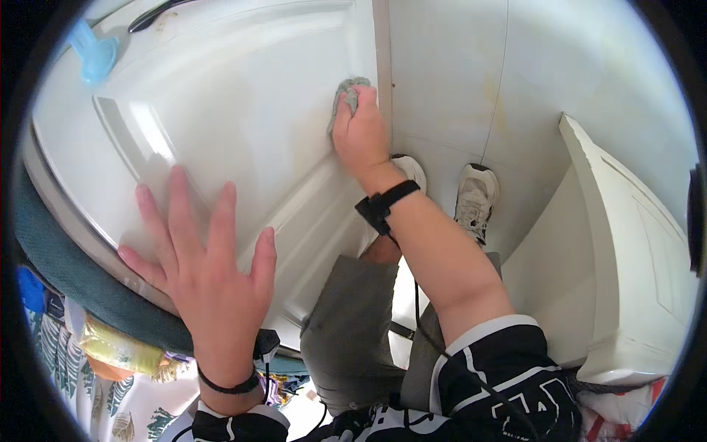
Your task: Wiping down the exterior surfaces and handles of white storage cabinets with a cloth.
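My right hand [361, 136] is closed round a crumpled grey-green cloth [355, 90] and presses it to a white moulded door panel [258, 88], close to the panel's right edge. Spread wide, my left hand [210, 250] rests with its fingers on the panel's lower left part and holds nothing. Raised ridges and a recessed frame run across the glossy panel. At its upper left sits a light blue plastic piece [94, 55]. Beyond that, a dark curved handle [155, 13] is fixed near the top edge.
Pale tiles [449, 88] with yellowish stains lie to the right, where my shoes [477, 195] stand. Another white panelled piece of furniture [626, 258] stands on the right. A dark teal padded edge [96, 283] and patterned fabric [110, 398] are at lower left. Cables trail from both wrists.
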A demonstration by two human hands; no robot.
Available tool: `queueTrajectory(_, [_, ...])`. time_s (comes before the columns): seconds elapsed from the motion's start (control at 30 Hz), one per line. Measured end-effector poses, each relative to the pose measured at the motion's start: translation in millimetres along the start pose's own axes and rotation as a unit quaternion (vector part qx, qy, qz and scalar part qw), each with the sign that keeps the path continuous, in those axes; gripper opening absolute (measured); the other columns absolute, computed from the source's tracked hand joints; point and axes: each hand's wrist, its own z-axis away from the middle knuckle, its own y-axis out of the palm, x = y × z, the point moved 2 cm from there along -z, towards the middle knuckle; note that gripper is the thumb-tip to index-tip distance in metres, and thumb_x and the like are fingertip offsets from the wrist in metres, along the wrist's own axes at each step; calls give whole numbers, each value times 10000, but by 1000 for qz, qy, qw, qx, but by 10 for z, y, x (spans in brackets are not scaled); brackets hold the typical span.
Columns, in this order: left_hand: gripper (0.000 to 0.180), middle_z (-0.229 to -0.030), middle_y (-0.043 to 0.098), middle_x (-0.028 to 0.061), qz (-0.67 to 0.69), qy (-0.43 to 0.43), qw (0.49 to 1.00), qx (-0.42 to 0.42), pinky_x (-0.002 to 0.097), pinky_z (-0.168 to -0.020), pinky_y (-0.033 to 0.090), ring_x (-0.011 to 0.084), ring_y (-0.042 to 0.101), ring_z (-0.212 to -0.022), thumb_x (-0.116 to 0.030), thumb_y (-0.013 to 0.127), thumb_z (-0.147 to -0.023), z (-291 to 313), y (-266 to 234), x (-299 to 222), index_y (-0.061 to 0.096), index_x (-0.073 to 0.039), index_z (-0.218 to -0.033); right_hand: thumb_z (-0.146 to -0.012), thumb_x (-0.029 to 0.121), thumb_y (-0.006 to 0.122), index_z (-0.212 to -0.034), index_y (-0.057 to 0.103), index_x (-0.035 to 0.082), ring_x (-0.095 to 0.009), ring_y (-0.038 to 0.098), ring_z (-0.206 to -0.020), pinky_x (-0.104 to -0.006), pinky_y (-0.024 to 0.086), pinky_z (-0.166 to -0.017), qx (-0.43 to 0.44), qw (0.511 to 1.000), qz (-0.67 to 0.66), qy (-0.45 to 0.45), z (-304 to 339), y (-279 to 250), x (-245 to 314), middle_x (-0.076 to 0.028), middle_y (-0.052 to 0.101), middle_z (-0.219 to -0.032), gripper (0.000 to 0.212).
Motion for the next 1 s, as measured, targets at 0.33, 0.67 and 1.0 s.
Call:
queueTrajectory(0.33, [506,-1636,382,128,2,2,1000,-7,696,-1196,-7,417,202,-1570,-342,714,-853,-23,35,-22,670,-191,-1334,-967,210,573,-1107,563,28,-501,655,-832,-574,528,-737,47,997,54,-11,68,-49,-118,-279,688,-972,230])
queueTrajectory(0.67, [499,-1636,392,130,-1,13,1000,19,728,-1179,7,423,207,-1568,-337,701,-864,4,-11,4,669,-192,-1340,-883,140,653,-1129,596,67,-420,660,-840,-494,547,-714,-2,995,-57,-80,349,105,753,-198,666,-1001,263])
queueTrajectory(1.0, [466,-1599,413,159,2,18,1000,-25,734,-1171,-4,417,244,-1553,-361,705,-845,-32,142,-78,680,-196,-1280,-977,207,564,-1216,560,60,-472,661,-974,-572,537,-824,104,981,117,113,-306,-176,-396,-247,673,-1127,280])
